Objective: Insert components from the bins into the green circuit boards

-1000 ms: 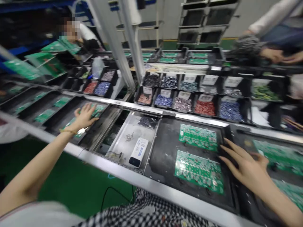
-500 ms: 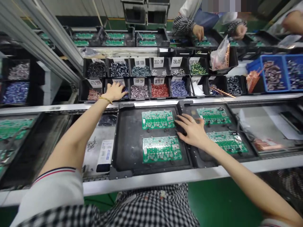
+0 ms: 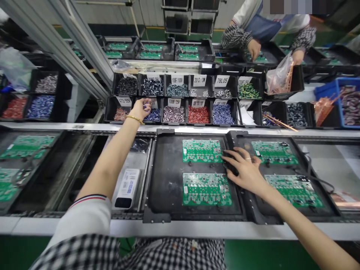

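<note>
My left hand (image 3: 141,109) is over the bin of small blue capacitors (image 3: 153,114). Its fingers are curled together, with blue bits showing between them. My right hand (image 3: 244,169) lies with fingers spread across the adjoining rims of two black trays, fingertips by the right edges of two green circuit boards. The upper circuit board (image 3: 201,151) and the lower circuit board (image 3: 207,189) lie in the near black tray (image 3: 165,176). Beneath my right forearm, the other tray holds an upper board (image 3: 274,152) and a lower board (image 3: 294,190).
Labelled bins of parts stand in two rows behind the rail, among them red parts (image 3: 198,114) and blue-violet parts (image 3: 223,114). A white box (image 3: 128,187) lies left of the tray. Across the line, a co-worker's hand (image 3: 254,49) is over a board.
My left hand's fingers have gone from spread over the bin to curled together. The view has shifted left, so most things sit farther right. My right hand stays by the boards.
</note>
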A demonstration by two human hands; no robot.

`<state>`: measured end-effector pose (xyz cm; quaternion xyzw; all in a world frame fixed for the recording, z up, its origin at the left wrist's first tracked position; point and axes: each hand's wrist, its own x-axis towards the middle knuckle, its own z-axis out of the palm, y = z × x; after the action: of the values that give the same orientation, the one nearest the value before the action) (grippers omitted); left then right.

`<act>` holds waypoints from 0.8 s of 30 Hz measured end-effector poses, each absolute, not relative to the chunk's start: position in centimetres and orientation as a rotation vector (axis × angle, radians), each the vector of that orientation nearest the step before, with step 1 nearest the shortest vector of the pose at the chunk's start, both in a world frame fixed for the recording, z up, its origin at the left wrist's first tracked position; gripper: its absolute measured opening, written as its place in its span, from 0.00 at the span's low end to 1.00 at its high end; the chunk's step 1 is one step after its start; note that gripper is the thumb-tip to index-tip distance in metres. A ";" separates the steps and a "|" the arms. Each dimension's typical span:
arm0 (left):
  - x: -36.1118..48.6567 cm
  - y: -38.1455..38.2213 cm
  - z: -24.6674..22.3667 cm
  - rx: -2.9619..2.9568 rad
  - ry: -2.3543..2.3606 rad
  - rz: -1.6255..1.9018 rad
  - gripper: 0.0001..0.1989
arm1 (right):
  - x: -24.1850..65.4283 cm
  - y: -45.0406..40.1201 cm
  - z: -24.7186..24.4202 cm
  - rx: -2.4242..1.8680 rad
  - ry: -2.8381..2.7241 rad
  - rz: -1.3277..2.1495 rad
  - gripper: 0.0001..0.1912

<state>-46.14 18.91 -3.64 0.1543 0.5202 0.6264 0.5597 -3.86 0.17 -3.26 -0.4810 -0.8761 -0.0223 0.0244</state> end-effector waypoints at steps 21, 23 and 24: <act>-30.7 -0.1 -1.0 0.443 0.829 0.636 0.25 | -11.6 1.4 1.2 -1.248 -2.140 0.879 0.12; -29.5 -1.3 -1.5 0.534 0.873 0.679 0.27 | -13.1 1.3 1.3 -1.190 -2.106 0.998 0.10; -29.2 -1.6 -1.6 0.573 0.893 0.711 0.27 | -13.7 1.2 1.2 -1.179 -2.108 0.998 0.09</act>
<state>-29.21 -1.60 -1.59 0.2672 0.4169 0.3319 0.8029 -13.69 1.21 1.22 -0.4355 -0.7786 0.3687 0.2611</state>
